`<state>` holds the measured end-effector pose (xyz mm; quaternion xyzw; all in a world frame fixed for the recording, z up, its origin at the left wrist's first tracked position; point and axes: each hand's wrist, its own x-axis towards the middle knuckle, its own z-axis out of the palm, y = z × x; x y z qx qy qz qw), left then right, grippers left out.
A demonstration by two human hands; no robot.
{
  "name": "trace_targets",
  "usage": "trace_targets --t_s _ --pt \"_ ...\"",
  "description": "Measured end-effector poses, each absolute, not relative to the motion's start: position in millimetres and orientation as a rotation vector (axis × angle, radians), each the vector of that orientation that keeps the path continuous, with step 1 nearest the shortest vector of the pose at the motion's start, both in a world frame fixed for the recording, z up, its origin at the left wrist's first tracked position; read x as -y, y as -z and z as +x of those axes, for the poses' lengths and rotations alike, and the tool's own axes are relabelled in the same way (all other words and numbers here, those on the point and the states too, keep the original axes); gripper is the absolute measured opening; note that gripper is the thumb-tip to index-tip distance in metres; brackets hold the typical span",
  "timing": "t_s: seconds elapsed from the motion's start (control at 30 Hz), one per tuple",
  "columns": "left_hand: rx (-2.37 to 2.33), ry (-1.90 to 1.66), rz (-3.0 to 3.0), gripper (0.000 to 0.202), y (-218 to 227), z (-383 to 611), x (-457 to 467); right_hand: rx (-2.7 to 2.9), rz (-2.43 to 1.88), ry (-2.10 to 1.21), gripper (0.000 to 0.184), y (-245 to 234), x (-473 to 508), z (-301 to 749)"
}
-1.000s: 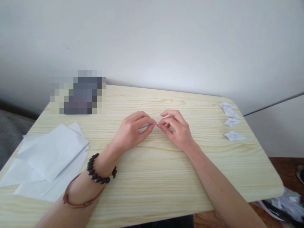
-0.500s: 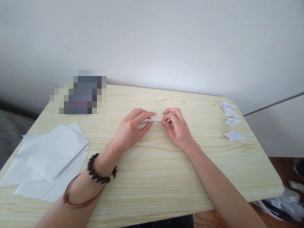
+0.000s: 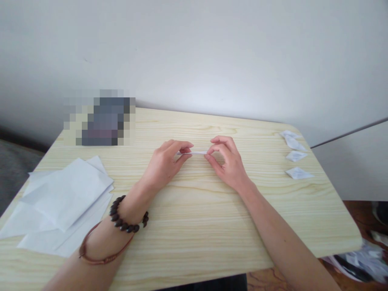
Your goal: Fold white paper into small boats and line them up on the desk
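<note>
Between my two hands is a narrow folded piece of white paper [image 3: 199, 152], seen nearly edge-on above the middle of the table. My left hand [image 3: 166, 161] pinches its left part between thumb and fingers, covering that end. At the right tip, my right hand [image 3: 228, 161] holds the paper between thumb and index finger, its other fingers curled above. A dark bead bracelet and a brown cord circle my left wrist and forearm.
Loose white paper sheets [image 3: 72, 194] lie in a pile on the left of the wooden table [image 3: 194, 234]. Several folded white paper pieces [image 3: 298, 173] lie along the right side. A blurred dark object [image 3: 104, 121] is at the back left, near the wall [image 3: 212, 52].
My left hand has shifted slightly left and its fingers have drawn closer together. The fingers of my right hand have lifted a little. The folded paper now looks thinner and flatter.
</note>
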<state>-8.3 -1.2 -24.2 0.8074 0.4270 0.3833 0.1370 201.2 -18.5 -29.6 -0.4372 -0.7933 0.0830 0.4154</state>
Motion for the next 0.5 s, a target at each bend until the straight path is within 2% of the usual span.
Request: trace_targets --t_s 0.1,0.27,0.4,0.5 --pt "-1.163 -1.094 2.362 0.018 25.5 -7.5 2.3 2.026 -1.106 -0.116 0.003 26.2 20.6 197.7" --pt "-1.045 -1.080 2.378 0.030 27.6 -5.8 4.4 2.094 -1.068 0.022 0.010 24.0 22.6 194.0" --pt "-1.036 -1.123 2.358 0.037 26.0 -6.7 4.6 2.079 -1.050 -0.097 0.009 24.5 22.4 195.8" --pt "-1.095 -1.181 2.376 0.027 23.4 -8.3 2.6 2.021 -1.072 -0.187 0.008 24.2 22.0 197.7"
